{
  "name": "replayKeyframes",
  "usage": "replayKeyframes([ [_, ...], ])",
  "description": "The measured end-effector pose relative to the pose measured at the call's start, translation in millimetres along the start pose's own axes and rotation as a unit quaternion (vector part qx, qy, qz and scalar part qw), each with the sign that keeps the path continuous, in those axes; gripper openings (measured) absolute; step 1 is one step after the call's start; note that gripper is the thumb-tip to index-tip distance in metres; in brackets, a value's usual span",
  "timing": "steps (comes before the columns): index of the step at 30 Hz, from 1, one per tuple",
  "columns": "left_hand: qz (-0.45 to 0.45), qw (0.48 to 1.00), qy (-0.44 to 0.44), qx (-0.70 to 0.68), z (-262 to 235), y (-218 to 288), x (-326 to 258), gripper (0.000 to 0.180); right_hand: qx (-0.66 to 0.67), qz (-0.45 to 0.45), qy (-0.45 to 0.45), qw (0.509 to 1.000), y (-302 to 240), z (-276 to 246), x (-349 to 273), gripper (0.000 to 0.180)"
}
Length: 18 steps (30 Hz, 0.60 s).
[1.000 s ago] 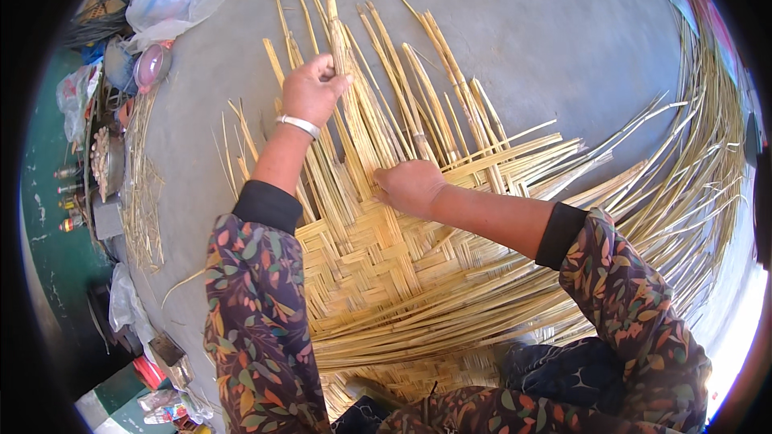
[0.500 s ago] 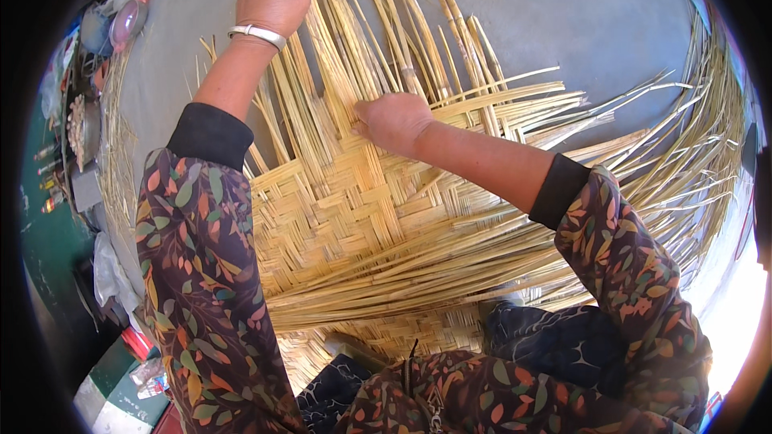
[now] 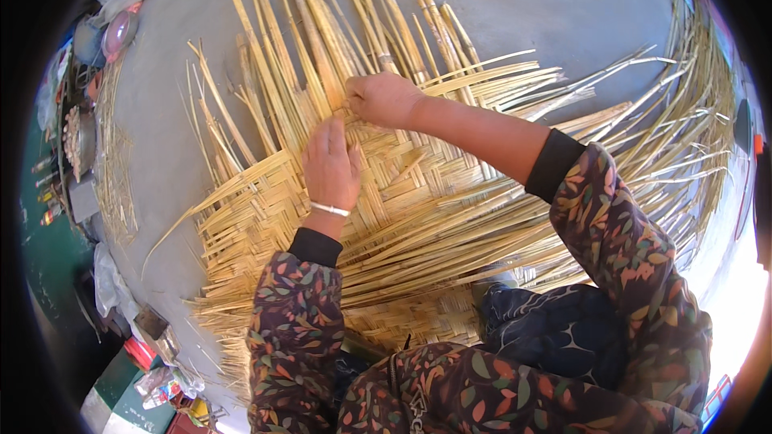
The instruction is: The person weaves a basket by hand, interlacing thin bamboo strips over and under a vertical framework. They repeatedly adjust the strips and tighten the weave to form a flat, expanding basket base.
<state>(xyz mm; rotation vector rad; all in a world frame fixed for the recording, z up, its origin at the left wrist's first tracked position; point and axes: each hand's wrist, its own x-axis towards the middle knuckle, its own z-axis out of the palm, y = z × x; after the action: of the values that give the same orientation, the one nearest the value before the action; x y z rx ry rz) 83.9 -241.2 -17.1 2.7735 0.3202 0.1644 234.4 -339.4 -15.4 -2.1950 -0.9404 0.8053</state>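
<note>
A partly woven mat of flat, pale yellow reed strips (image 3: 386,197) lies on the grey floor before me. Loose strip ends (image 3: 322,20) fan out from its far edge. My right hand (image 3: 386,100) is closed at that edge, its fingers curled round the base of a reed strip; the fingertips are partly hidden. Just nearer and to the left, my left hand (image 3: 330,167) rests on the weave with fingers stretched out and thumb apart. Its fingertips almost meet the right hand. Across the near part of the mat runs a thick bunch of long strips (image 3: 450,233).
Long loose reeds (image 3: 691,112) lie along the right side, and a thinner pile (image 3: 117,153) at the left. Beyond that pile are a pink-rimmed round thing (image 3: 121,32), clear plastic bags (image 3: 112,281) and a green-and-white surface (image 3: 121,390). My dark trouser leg (image 3: 555,329) is beside the near edge.
My left hand has let go of the strips it held at the far end and come back toward me onto the weave. The right hand stays at the mat's far edge.
</note>
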Motion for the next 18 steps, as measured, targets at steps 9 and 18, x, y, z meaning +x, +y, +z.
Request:
replayKeyframes([
  [9, 0.061, 0.994, 0.000, 0.094, 0, -10, -1, 0.035, 0.498, 0.250, 0.091, 0.825, 53, -55, -104, 0.020],
  [18, 0.019, 0.995, -0.094, 0.000, -7, 56, 54, 0.028, 0.739, 0.259, 0.187, 0.593, 86, -76, -109, 0.019],
])
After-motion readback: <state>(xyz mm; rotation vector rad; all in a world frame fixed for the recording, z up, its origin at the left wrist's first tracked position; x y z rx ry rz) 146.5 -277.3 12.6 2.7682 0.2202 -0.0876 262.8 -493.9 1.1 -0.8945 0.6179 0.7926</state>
